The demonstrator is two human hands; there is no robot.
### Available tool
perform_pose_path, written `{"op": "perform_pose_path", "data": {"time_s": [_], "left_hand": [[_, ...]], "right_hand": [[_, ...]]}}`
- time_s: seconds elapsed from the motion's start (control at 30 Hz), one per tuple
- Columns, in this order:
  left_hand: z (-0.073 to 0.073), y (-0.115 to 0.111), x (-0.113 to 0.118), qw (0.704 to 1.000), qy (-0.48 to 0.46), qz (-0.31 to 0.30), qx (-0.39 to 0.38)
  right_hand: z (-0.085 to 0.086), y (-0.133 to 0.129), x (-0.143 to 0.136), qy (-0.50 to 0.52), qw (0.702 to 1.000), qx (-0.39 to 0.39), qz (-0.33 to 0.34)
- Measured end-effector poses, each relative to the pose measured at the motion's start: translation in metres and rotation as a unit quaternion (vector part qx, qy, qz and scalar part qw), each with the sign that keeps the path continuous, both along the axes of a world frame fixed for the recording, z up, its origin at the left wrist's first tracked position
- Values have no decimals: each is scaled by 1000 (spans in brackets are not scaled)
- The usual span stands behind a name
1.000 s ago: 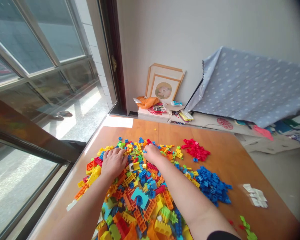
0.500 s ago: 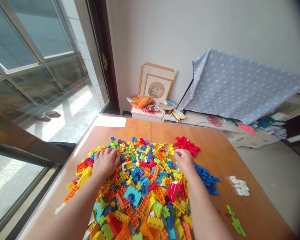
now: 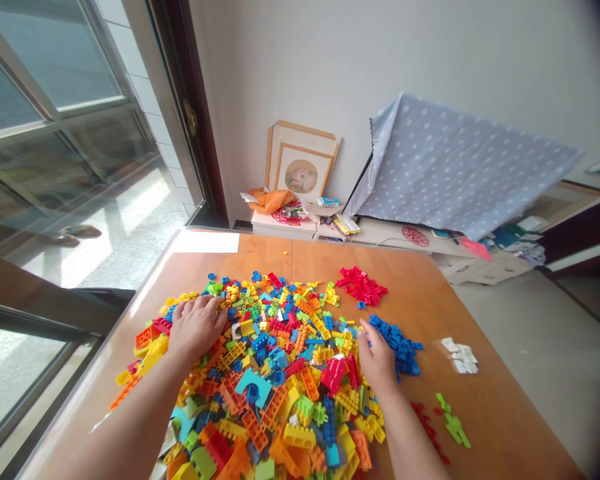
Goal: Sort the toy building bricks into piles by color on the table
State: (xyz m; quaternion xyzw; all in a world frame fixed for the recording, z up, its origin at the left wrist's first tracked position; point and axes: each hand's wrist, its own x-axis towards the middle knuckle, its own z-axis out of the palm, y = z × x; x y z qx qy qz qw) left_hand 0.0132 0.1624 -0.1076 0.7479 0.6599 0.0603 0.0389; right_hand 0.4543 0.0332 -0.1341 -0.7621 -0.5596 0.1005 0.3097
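A big heap of mixed toy bricks [image 3: 280, 360] covers the middle of the wooden table. My left hand [image 3: 197, 323] lies flat on the heap's left side, its fingers spread. At the heap's right edge is my right hand [image 3: 377, 353], with thumb and forefinger a little apart and nothing visible between them. Just right of it sits a pile of blue bricks [image 3: 397, 343]. A single blue brick [image 3: 361, 305] lies above my right hand, close to a pile of red bricks [image 3: 363, 285].
White pieces [image 3: 460, 355] and light green pieces [image 3: 453, 420] lie on the table's right side, with dark red pieces [image 3: 430, 430] beside my right forearm. White paper [image 3: 205, 241] is at the far left edge. Behind stands a low cabinet [image 3: 380, 230].
My right hand has drawn back toward me and its fingers have parted. The blue brick that was at its fingertips now lies on the table. My left hand stays on the heap; the view has shifted slightly.
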Motion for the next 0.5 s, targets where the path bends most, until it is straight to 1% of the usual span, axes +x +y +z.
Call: {"op": "perform_pose_path", "data": {"time_s": [0.03, 0.1, 0.17, 0.23, 0.37, 0.5], "left_hand": [[0, 0, 0, 1000, 2, 0, 0], [-1, 1, -2, 1000, 7, -2, -1], [-1, 1, -3, 1000, 9, -3, -5], [-1, 1, -3, 1000, 9, -5, -12], [0, 1, -3, 1000, 11, -8, -16], [2, 2, -3, 1000, 12, -6, -19]], "right_hand": [[-4, 3, -9, 4, 1000, -11, 23], [-11, 10, -21, 1, 998, -39, 42], [-17, 14, -28, -1, 997, -60, 42], [-21, 16, -35, 5, 997, -63, 32], [-21, 18, -55, 41, 998, -41, 9], [-16, 21, -78, 95, 995, -33, 9]]}}
